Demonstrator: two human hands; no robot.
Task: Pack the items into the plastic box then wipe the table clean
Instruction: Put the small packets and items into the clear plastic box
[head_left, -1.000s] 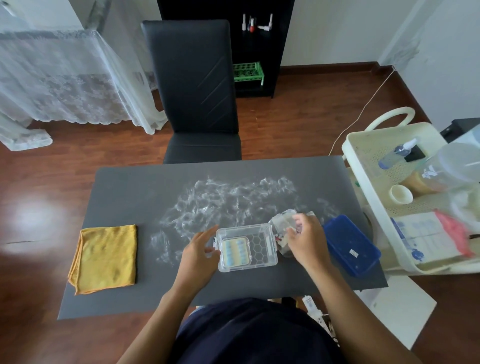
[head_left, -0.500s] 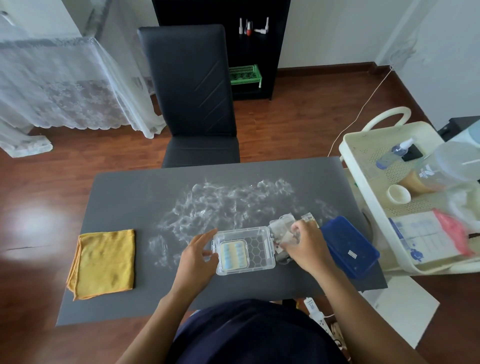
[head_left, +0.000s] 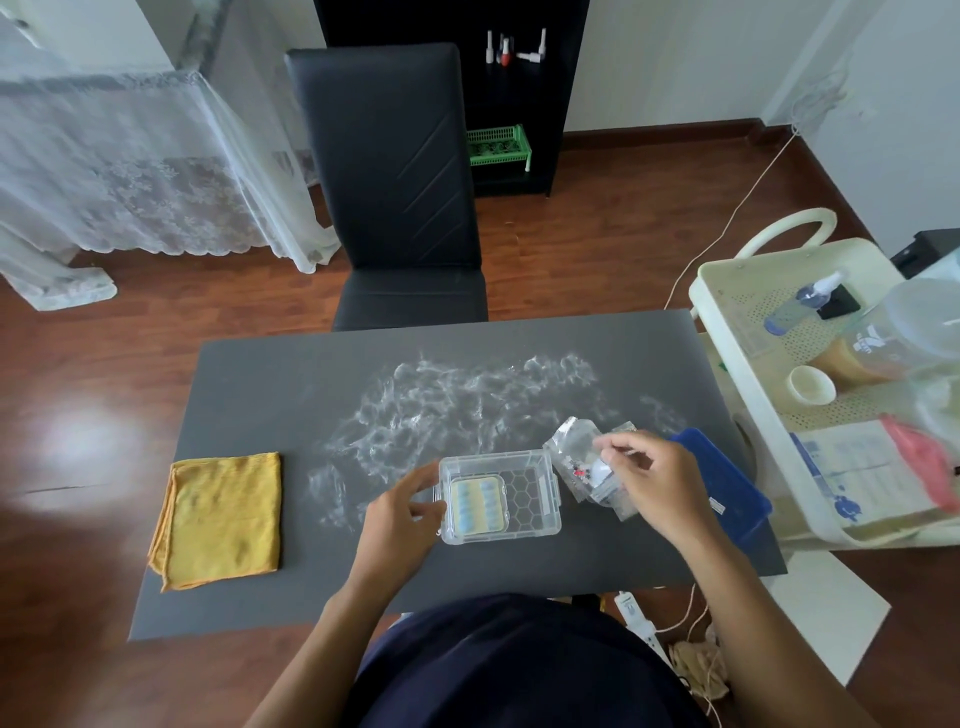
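A clear plastic box (head_left: 535, 488) stands open on the dark grey table (head_left: 311, 384), near its front edge. Inside its left half lies a small square case (head_left: 478, 506) with blue and yellow stripes. My left hand (head_left: 402, 519) grips the box's left wall. My right hand (head_left: 657, 488) pinches a bunch of small clear plastic bags (head_left: 582, 462) just right of the box, lifted slightly off the table. A blue lid (head_left: 727, 493) lies to the right, partly behind my right hand. White powdery smears (head_left: 467, 400) cover the table's middle.
A folded yellow cloth (head_left: 221, 519) lies at the table's left. A black chair (head_left: 395, 182) stands behind the table. A cream cart (head_left: 737, 312) holding bottles and papers adjoins the table's right edge. A power strip and cords lie on the floor at lower right.
My right hand has lifted the clear bags a little and spread them out beside the box. My left hand stays on the box's left side.
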